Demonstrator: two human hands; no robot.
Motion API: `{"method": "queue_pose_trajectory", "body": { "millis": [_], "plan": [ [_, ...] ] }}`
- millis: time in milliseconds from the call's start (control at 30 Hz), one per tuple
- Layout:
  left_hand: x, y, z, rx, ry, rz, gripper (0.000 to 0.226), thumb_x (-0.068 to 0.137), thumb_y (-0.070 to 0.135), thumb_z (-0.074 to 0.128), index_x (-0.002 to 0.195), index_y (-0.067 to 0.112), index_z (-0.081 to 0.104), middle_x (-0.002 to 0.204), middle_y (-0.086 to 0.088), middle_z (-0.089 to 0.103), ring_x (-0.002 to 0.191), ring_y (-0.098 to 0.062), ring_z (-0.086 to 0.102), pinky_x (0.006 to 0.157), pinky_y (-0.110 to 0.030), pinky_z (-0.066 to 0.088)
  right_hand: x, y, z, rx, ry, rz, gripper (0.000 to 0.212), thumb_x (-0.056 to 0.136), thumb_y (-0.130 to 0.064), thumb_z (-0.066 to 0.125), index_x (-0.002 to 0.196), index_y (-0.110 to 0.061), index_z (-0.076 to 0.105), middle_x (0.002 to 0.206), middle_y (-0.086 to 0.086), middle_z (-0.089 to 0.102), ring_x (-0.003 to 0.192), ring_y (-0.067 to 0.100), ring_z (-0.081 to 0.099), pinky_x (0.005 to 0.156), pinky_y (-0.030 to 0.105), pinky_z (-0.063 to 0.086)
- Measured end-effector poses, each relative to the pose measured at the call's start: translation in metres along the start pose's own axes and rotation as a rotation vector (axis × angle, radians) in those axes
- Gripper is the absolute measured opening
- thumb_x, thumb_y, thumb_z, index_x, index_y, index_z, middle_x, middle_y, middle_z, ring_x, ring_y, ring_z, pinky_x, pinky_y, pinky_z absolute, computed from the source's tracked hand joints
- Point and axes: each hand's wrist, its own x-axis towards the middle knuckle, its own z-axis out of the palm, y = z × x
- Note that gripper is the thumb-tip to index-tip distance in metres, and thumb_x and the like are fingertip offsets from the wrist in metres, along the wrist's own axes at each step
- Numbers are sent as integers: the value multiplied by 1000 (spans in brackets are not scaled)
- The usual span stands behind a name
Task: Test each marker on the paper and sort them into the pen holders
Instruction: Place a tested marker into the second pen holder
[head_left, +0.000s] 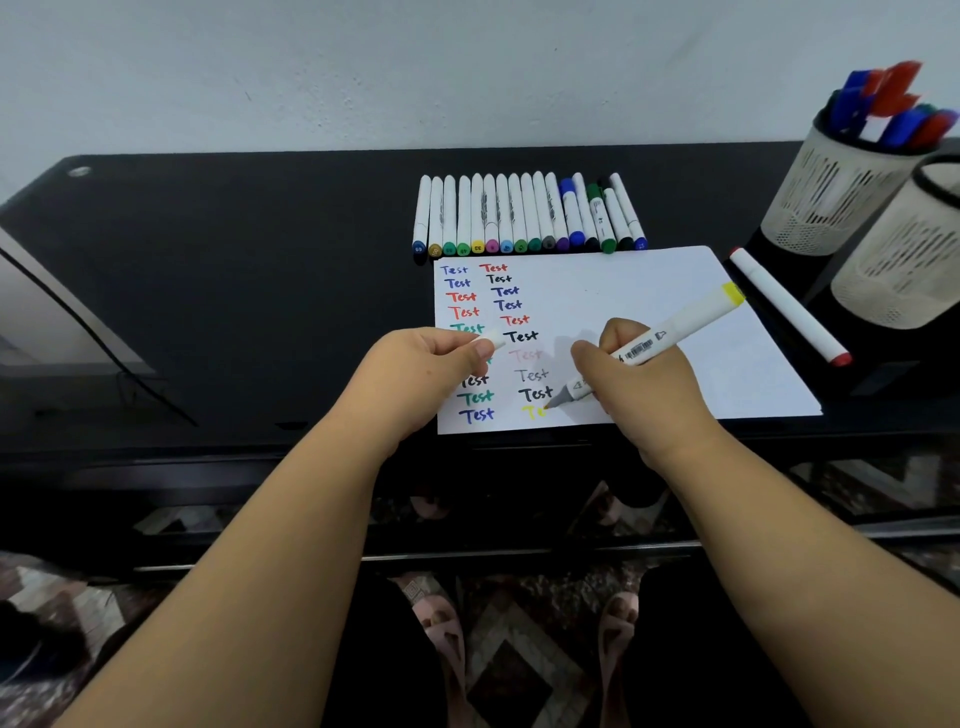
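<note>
Right hand (631, 374) grips yellow marker (670, 335), mid-word on paper (623, 291); left hand (421, 364) pinches cap (493, 341); row of markers (524, 218) at 12 o'clock awaits.

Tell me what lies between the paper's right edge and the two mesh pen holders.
In the head view, one white marker with red ends lies on the black desk between the paper and the pen holders, slanting along the paper's right edge.

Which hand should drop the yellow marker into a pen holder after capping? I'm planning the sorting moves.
Right. The right hand already grips the yellow marker, and both pen holders stand on the desk's right side. The left hand only pinches the cap, farther away.
</note>
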Motion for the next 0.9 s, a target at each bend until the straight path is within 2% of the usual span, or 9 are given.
{"method": "queue_pose_trajectory", "body": {
  "millis": [100, 300, 433, 667, 800, 900],
  "plan": [
    [0, 0, 0, 1, 3, 3, 22, 86, 42, 62, 83, 23, 72, 90, 17, 68, 72, 6, 60, 48, -6, 40, 0, 0, 0, 8, -8, 0, 43, 85, -16, 60, 55, -17, 28, 45, -9, 29, 47, 8, 29, 54, 26, 27],
    [1, -1, 1, 9, 4, 16, 23, 86, 42, 62, 82, 22, 72, 90, 16, 67, 84, 2, 59, 66, -17, 43, 2, 2, 0, 49, -11, 14, 45, 84, -14, 59, 53, -19, 28, 39, -12, 27, 46, 10, 28, 51, 26, 25],
    [1, -2, 1, 11, 5, 11, 22, 86, 42, 62, 80, 23, 72, 92, 15, 67, 85, 1, 60, 67, -18, 43, 2, 1, -2, 34, 12, -4, 44, 86, -13, 58, 55, -18, 27, 38, -12, 27, 40, 5, 28, 43, 18, 23],
    [0, -1, 2, 11, 3, -9, 24, 86, 42, 62, 80, 22, 72, 87, 18, 67, 75, 0, 63, 62, -19, 45, 2, 0, -3, 22, -3, -1, 44, 86, -13, 58, 55, -18, 27, 38, -12, 29, 41, 5, 27, 46, 22, 24],
    [0, 0, 2, 14, -2, -14, 23, 86, 42, 63, 80, 22, 73, 89, 17, 67, 78, -4, 65, 70, -23, 51, 2, -1, -4, 77, -17, 31, 44, 86, -9, 56, 54, -18, 27, 35, -14, 32, 40, 5, 27, 49, 25, 23],
    [-1, 1, 2, 2, -6, -4, 21, 86, 41, 64, 80, 23, 73, 88, 16, 69, 82, -6, 66, 80, -29, 53, 5, -2, -5, 234, 37, 83, 42, 84, -9, 58, 54, -19, 31, 39, -10, 42, 47, 14, 27, 50, 26, 24]
  ]
}}
